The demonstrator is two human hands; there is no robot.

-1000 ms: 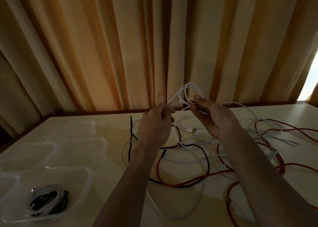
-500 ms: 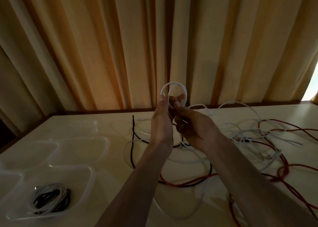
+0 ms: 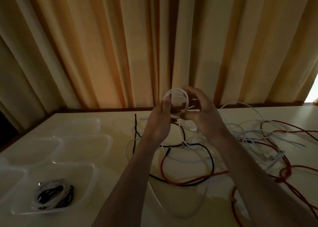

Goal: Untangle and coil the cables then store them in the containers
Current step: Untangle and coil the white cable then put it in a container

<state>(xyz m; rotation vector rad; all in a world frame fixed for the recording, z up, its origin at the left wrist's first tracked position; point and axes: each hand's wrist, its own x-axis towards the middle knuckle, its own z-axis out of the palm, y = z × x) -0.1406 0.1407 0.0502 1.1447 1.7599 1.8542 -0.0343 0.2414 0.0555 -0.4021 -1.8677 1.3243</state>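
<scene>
I hold the white cable (image 3: 177,104) up over the table (image 3: 106,121), clear of the tangle, so each loop stacks without snagging. My left hand (image 3: 159,121) pinches the small coil at its near side to fix its size; my right hand (image 3: 203,113) curls around the far side, feeding it. One container (image 3: 82,189) at lower left already holds a coiled bundle (image 3: 53,196).

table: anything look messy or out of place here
Yes. Red, black and white cables lie crossed over one another in a loose tangle on the table, right of the clear containers. Only the nearest container holds a coiled bundle. Both hands, left and right, hold a small white coil.
</scene>
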